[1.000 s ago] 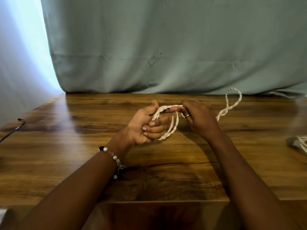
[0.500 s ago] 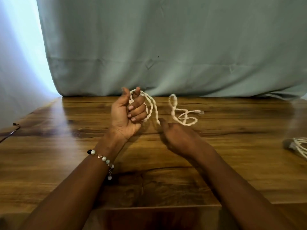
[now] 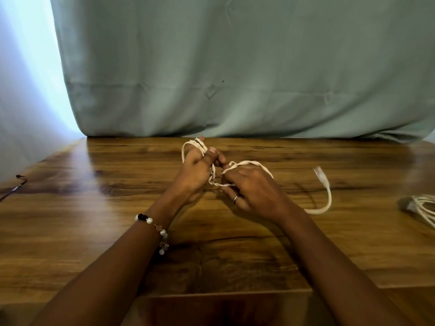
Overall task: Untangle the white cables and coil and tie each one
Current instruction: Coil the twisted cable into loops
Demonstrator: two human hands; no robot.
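A white twisted cable point(image 3: 249, 164) is looped several times around my left hand point(image 3: 196, 169), which grips the coil above the middle of the wooden table point(image 3: 94, 220). My right hand point(image 3: 253, 191), wearing a ring, holds the cable's free length just right of the coil, with a strand arching over its knuckles. The loose tail runs out to the right and curves up to a blurred connector plug point(image 3: 321, 176). A second white cable point(image 3: 421, 207) lies bundled at the table's right edge, apart from both hands.
A grey-green curtain point(image 3: 235, 67) hangs along the table's far edge. A thin dark wire point(image 3: 14, 188) lies at the left edge of the table. A beaded bracelet point(image 3: 154, 228) sits on my left wrist.
My left hand has turned palm-down and come lower with the coil. My right hand has moved up to the coil and carried the cable over it; the tail has swung out to the right.
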